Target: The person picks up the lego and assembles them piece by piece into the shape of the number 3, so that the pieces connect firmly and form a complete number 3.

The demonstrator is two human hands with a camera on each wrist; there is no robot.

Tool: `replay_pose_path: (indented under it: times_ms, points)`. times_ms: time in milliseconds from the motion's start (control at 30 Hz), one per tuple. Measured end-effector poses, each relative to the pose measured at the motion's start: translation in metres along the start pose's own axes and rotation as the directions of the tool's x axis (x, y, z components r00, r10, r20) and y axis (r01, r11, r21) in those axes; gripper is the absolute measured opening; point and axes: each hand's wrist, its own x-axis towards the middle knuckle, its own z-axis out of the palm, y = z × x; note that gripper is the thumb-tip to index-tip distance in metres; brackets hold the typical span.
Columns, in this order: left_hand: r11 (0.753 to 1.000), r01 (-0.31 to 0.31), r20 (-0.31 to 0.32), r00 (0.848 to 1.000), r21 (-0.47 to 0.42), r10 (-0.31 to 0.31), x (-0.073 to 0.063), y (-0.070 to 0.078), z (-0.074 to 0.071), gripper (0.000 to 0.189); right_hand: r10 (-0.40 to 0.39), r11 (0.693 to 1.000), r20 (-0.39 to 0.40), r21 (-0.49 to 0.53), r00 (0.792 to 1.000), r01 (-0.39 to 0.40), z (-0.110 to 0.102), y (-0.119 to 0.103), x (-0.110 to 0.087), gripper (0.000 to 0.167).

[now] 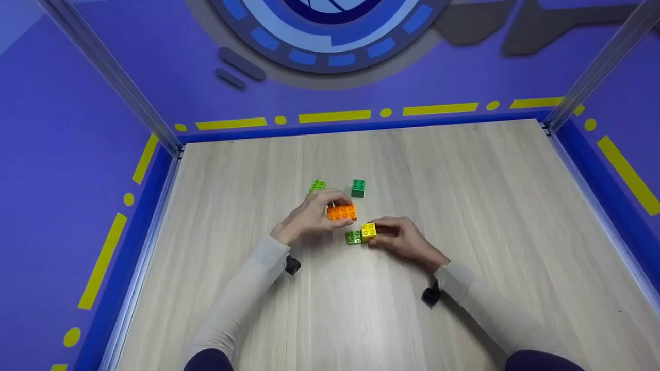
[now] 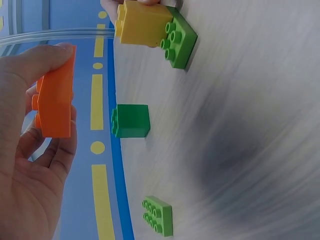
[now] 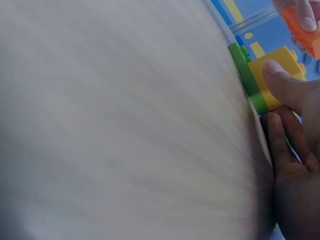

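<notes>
My left hand (image 1: 313, 214) pinches an orange toy brick (image 1: 342, 212) between thumb and fingers, raised off the table with its studs up. To its right, my right hand (image 1: 405, 238) grips a yellow toy brick (image 1: 368, 232) with the thumb on one side and fingers on the other. That yellow brick sits on the right part of a flat light green brick (image 2: 182, 42), whose left studs are bare. In the right wrist view the orange brick (image 3: 302, 31) hangs apart from the yellow brick (image 3: 276, 75).
A dark green brick (image 1: 358, 188) stands on the wooden table (image 1: 438, 170) beyond the hands. Another flat light green brick (image 1: 318, 185) lies behind the left hand, partly hidden by it in the head view. Blue printed walls (image 1: 330, 98) enclose the table at the back and sides.
</notes>
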Motion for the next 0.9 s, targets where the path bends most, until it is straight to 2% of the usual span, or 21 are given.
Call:
replay_pose_path:
  times_ms: [900]
  points:
    - [0.999,-0.038,0.007,0.999,0.02,0.038,0.003,0.011,0.011,0.036,-0.024,0.999,-0.016,-0.044,1.0,0.024,0.001,-0.002,0.0,0.044]
